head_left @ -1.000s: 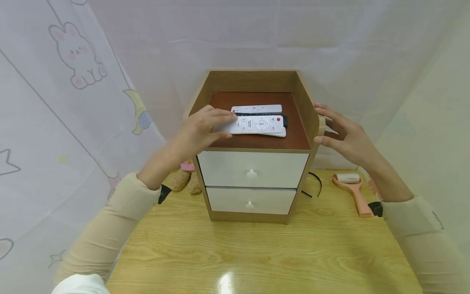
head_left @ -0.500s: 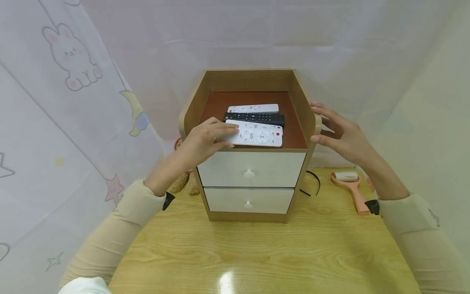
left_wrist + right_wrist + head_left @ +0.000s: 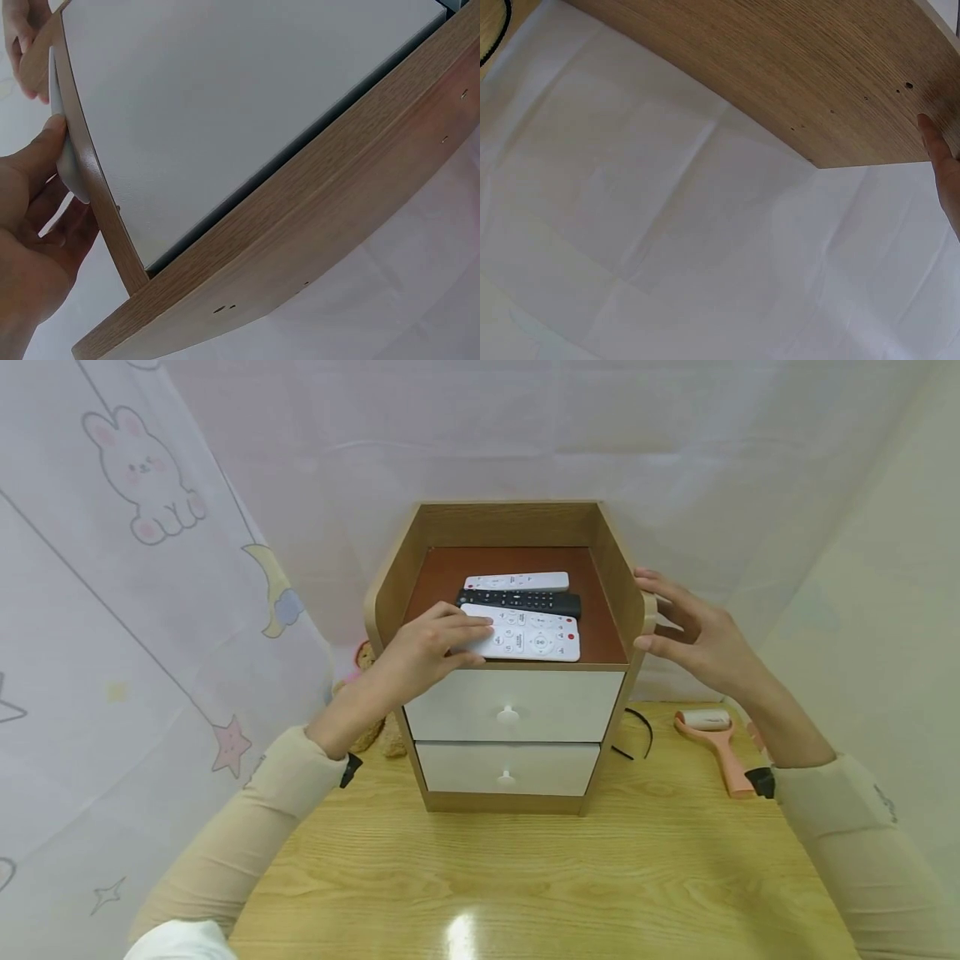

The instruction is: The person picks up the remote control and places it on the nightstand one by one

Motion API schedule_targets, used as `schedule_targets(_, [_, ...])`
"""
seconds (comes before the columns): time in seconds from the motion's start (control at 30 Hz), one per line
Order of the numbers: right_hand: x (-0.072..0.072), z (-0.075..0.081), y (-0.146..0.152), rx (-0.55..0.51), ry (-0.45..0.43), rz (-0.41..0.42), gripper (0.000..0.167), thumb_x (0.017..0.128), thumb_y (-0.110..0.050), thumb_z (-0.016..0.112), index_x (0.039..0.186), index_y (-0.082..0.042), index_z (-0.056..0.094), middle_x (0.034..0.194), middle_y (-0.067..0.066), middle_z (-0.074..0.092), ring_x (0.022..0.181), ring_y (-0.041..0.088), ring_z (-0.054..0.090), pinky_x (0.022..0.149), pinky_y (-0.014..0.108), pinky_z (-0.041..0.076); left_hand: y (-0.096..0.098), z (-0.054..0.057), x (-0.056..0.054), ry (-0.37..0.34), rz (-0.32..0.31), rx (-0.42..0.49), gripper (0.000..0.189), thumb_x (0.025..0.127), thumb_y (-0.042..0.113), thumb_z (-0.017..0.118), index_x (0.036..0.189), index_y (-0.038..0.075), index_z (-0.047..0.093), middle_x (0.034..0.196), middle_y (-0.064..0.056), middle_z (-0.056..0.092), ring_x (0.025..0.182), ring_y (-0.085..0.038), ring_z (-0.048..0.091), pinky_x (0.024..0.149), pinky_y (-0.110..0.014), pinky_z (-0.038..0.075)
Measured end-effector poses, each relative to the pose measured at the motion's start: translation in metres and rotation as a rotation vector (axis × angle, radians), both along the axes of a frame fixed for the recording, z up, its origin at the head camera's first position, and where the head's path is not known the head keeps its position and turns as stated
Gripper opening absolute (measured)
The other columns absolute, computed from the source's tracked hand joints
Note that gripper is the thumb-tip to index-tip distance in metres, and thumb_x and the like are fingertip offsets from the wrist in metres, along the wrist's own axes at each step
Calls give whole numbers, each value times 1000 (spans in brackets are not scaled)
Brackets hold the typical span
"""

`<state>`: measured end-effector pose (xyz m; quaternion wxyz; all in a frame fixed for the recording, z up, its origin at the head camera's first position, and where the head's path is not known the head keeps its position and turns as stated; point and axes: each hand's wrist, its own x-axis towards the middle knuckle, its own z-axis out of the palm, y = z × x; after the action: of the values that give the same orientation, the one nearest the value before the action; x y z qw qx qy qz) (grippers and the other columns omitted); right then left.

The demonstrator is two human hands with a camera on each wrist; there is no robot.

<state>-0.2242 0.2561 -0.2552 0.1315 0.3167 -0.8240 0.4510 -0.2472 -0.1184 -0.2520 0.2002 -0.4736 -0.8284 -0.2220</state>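
A small wooden cabinet (image 3: 456, 700) has several remote controls on its brown top shelf. My left hand (image 3: 427, 643) holds the left end of the frontmost white remote (image 3: 542, 646), thumb toward the front edge. In the left wrist view, the thumb lies on the remote (image 3: 69, 165) and the fingers go beneath, right at the shelf edge. Another white remote (image 3: 557, 622) is partly covered by it. Behind lie a black remote (image 3: 553, 602) and a narrow white remote (image 3: 525, 581). My right hand (image 3: 697, 631) rests loosely against the cabinet's right side panel.
Two white drawers with knobs (image 3: 507, 715) face me, both closed. A peach lint roller (image 3: 720, 739) and a thin black band (image 3: 649, 735) lie right on the wooden table (image 3: 510, 877). A teddy bear (image 3: 365, 657) stands partly hidden at left.
The white remote in my left hand has come forward and down to the shelf's front edge, uncovering the black remote. My right hand has stayed at the side panel.
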Motion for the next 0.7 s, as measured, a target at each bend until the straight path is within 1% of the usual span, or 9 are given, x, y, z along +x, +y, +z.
schedule_targets(0.13, [1,0,0,-6,5,8,73,82,15,66,147,-7,39,156,5,30,139,19,34,103,18,39,2,-2,-3,29,-13,-2,37,85,14,74,119,1,68,122,-8,66,107,-23,54,84,-31,50])
schedule_targets(0.3, [12,10,-9,9,13,3,70,84,16,64,147,-4,38,156,8,30,139,21,34,103,17,38,2,-4,-5,40,-26,3,35,86,13,72,119,0,67,122,-9,65,108,-25,53,86,-33,50])
schedule_targets(0.4, [18,16,-14,40,9,-9,69,86,13,63,147,-4,38,156,7,30,140,22,34,102,15,38,0,-5,-7,51,-14,-2,34,87,13,71,119,1,67,123,-10,65,111,-28,51,89,-36,49])
schedule_targets(0.53, [18,20,-17,74,-6,-18,68,88,8,64,148,-6,36,157,5,28,140,22,34,101,15,38,-2,-6,-5,84,10,-3,35,87,14,72,120,3,67,125,-12,63,116,-31,49,96,-38,46])
schedule_targets(0.6, [18,19,-17,61,-8,-6,68,90,6,62,149,-7,34,158,6,26,140,22,33,102,15,38,-3,-6,0,142,12,20,36,86,14,73,120,3,67,125,-13,63,117,-33,49,98,-38,45])
schedule_targets(0.67, [20,16,-16,43,12,-2,63,94,4,57,151,-7,31,158,6,26,140,21,34,102,15,38,-5,-5,10,233,-5,81,35,86,13,72,120,3,67,125,-14,63,118,-35,49,100,-38,44])
schedule_targets(0.7, [22,14,-15,17,18,-4,60,96,2,53,151,-8,30,158,6,26,139,20,35,102,16,38,-7,-5,18,286,-12,124,34,88,13,71,119,2,66,125,-14,62,118,-36,49,101,-38,43])
